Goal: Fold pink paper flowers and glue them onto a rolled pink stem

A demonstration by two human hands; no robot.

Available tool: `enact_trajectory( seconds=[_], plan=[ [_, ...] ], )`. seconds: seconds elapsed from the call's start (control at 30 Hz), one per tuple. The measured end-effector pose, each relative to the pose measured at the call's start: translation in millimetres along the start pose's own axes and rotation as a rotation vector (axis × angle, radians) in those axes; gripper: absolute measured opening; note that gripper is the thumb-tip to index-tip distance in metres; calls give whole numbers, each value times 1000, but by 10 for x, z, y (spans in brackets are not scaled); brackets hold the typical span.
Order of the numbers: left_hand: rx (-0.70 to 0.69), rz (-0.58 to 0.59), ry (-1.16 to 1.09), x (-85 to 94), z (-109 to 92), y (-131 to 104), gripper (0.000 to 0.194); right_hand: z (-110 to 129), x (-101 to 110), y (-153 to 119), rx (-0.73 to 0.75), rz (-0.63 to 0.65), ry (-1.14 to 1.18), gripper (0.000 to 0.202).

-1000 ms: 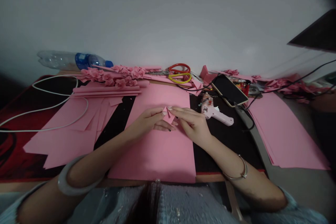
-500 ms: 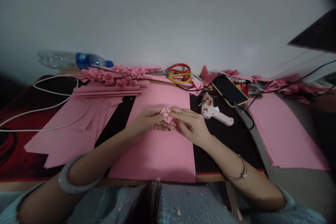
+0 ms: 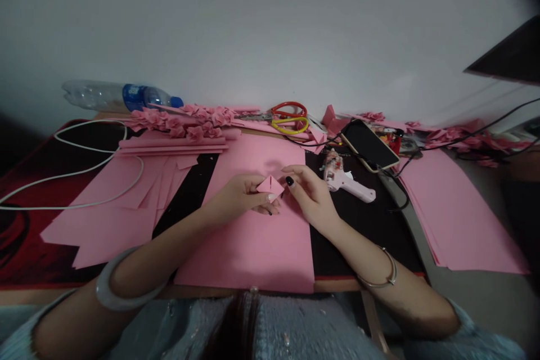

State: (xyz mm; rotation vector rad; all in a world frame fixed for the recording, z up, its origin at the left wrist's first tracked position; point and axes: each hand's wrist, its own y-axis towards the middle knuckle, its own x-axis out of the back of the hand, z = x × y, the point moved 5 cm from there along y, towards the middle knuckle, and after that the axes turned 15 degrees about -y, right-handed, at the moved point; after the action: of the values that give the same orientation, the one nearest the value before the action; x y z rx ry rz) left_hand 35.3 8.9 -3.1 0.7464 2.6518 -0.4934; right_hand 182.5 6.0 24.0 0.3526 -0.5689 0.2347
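A small folded pink paper piece (image 3: pixel 270 187), diamond-shaped with a slit near its top, is pinched between the thumb and fingers of my left hand (image 3: pixel 238 197). My right hand (image 3: pixel 310 194) is just right of it, thumb and fingers apart, with nothing visible between them. Both hands are above a large pink paper sheet (image 3: pixel 253 247) that lies on the dark mat. A pale pink glue gun (image 3: pixel 348 184) rests on the mat beyond my right hand.
Behind are paper roses (image 3: pixel 194 124), scissors with red and yellow handles (image 3: pixel 289 118), a phone (image 3: pixel 370 145) and a plastic bottle (image 3: pixel 101 95). Pink sheets (image 3: pixel 459 214) lie at the right, more sheets (image 3: pixel 105 225) at the left under a white cable (image 3: pixel 63 174).
My right hand has let go of the folded paper and moved slightly right, its fingers spreading. The paper stays in my left hand, now more exposed.
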Motion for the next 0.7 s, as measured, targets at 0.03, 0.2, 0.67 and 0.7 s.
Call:
enact_trajectory(
  seconds=[0.03,0.2,0.67,0.7],
  plan=[
    [-4,5,13,-9,-3,-6,10,-17,-14,5,-36,30,-15,15],
    [8,17,65,-48,-7,-25,10,24,-91,18,-14,208,-199,28],
    [21,38,98,-66,24,-7,8,37,-127,-2,26,280,-153,34],
    [20,39,106,-67,22,-8,9,33,-129,-4,21,283,-140,35]
  ],
)
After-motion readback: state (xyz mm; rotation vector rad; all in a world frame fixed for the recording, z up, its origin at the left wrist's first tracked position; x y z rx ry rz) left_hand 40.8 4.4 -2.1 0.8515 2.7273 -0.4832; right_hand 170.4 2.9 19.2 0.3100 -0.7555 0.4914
